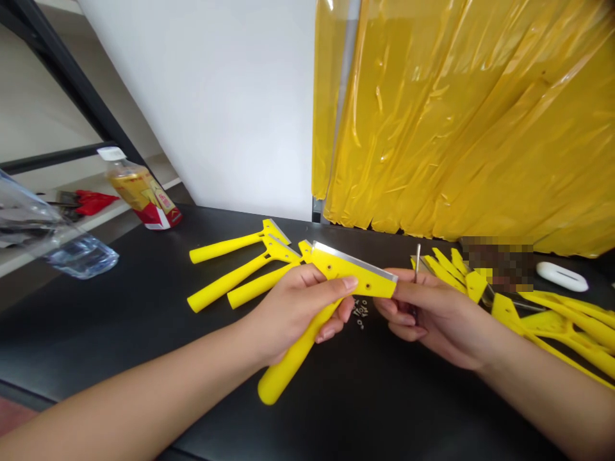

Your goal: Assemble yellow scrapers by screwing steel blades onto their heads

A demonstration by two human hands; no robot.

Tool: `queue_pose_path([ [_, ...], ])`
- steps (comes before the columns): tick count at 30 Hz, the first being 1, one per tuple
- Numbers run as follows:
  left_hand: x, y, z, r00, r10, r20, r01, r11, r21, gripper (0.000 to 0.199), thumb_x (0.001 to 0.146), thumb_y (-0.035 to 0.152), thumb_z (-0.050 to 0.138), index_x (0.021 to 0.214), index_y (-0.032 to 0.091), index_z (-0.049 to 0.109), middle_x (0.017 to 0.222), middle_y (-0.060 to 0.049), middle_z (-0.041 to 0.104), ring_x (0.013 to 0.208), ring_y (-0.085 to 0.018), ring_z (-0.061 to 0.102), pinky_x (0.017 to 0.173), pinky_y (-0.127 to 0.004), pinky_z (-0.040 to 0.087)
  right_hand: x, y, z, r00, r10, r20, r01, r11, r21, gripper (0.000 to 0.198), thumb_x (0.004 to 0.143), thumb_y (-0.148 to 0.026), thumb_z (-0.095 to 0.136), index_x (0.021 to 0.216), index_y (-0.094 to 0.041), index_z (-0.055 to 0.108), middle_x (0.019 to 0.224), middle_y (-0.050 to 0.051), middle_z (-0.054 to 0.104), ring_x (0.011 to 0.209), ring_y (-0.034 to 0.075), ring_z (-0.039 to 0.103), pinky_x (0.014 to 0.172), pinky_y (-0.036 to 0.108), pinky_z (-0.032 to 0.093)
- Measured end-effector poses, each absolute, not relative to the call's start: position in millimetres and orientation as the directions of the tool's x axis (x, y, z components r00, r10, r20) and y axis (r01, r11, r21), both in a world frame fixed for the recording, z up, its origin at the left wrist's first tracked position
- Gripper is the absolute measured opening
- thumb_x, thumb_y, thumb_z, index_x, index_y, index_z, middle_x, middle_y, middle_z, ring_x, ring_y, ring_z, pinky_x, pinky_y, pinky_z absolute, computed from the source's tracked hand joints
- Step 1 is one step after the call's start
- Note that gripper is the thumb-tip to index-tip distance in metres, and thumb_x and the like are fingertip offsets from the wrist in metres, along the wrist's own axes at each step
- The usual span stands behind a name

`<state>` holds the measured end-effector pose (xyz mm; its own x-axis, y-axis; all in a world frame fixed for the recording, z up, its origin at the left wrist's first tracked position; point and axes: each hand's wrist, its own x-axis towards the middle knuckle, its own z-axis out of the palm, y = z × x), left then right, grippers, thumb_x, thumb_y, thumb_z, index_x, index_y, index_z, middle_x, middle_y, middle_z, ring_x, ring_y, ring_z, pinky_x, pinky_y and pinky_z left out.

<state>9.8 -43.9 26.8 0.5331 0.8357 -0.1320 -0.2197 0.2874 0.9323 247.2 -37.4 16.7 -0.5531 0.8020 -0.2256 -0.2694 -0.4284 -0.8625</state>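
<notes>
My left hand (293,304) is closed round the neck of a yellow scraper (300,352), its thumb pressed on the wide head. A straight metal blade (355,259) runs along the head's top edge, and two small holes show in the yellow face. At the right end of the head, my right hand (439,307) touches the corner with its thumb and fingers. Its curled fingers also hold a thin metal rod (418,256), pointing up; the tool's exact kind is unclear. Below the head, several tiny screws and nuts (361,314) lie on the black table (384,397).
Left of the hands lie three more yellow scrapers (225,246). Several yellow scraper parts (552,326) are heaped at right, near a white case (562,276). A drink bottle (144,192) and a clear bottle (81,253) are at left. Yellow plastic sheeting (456,128) hangs behind.
</notes>
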Motion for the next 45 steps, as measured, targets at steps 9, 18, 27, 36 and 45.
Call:
queue_pose_path([
  [9, 12.2, -46.7, 25.8, 0.506, 0.849, -0.152, -0.204, 0.289, 0.936, 0.040, 0.097, 0.045, 0.076, 0.075, 0.014, 0.067, 0.067, -0.001, 0.061, 0.044, -0.006, 0.049, 0.045, -0.020, 0.035, 241.0, -45.3, 17.6, -0.523, 0.823, -0.222, -0.345, -0.443, -0.828, 0.023, 0.095, -0.034, 0.076, 0.082, -0.017, 0.068, 0.072, -0.002, 0.052, 0.056, 0.008, 0.029, 0.046, 0.021, 0.019],
  [18, 12.3, -43.5, 28.0, 0.481, 0.867, -0.128, -0.216, 0.259, 0.942, 0.043, 0.095, 0.047, 0.078, 0.070, 0.015, 0.063, 0.064, 0.000, 0.058, 0.045, -0.006, 0.047, 0.043, -0.019, 0.035, 245.1, -45.9, 22.4, -0.539, 0.817, -0.206, -0.368, -0.448, -0.815, 0.031, 0.099, -0.040, 0.073, 0.078, -0.018, 0.065, 0.074, 0.000, 0.054, 0.057, 0.009, 0.033, 0.048, 0.024, 0.018],
  [27, 12.0, -44.6, 29.8, 0.477, 0.868, -0.136, -0.151, 0.233, 0.961, 0.046, 0.094, 0.051, 0.078, 0.070, 0.015, 0.063, 0.060, 0.001, 0.056, 0.045, -0.007, 0.047, 0.043, -0.018, 0.035, 248.6, -46.2, 25.0, -0.556, 0.799, -0.229, -0.299, -0.449, -0.842, 0.027, 0.095, -0.034, 0.082, 0.085, -0.019, 0.062, 0.072, -0.005, 0.041, 0.060, 0.009, 0.023, 0.049, 0.023, 0.016],
  [36, 9.0, -41.6, 29.2, 0.497, 0.857, -0.136, -0.190, 0.261, 0.946, 0.043, 0.097, 0.048, 0.076, 0.072, 0.015, 0.065, 0.064, 0.000, 0.060, 0.045, -0.006, 0.048, 0.044, -0.020, 0.036, 247.9, -44.5, 25.3, -0.575, 0.777, -0.258, -0.355, -0.521, -0.776, 0.034, 0.096, -0.048, 0.077, 0.079, -0.019, 0.069, 0.075, 0.000, 0.055, 0.057, 0.009, 0.032, 0.049, 0.023, 0.020],
  [45, 10.4, -42.7, 29.5, 0.489, 0.861, -0.141, -0.130, 0.232, 0.964, 0.046, 0.096, 0.050, 0.076, 0.070, 0.015, 0.063, 0.058, 0.001, 0.056, 0.045, -0.007, 0.047, 0.044, -0.019, 0.035, 251.2, -43.1, 30.3, -0.573, 0.775, -0.265, -0.325, -0.512, -0.795, 0.032, 0.095, -0.043, 0.079, 0.080, -0.017, 0.068, 0.073, -0.001, 0.051, 0.057, 0.008, 0.033, 0.048, 0.023, 0.020],
])
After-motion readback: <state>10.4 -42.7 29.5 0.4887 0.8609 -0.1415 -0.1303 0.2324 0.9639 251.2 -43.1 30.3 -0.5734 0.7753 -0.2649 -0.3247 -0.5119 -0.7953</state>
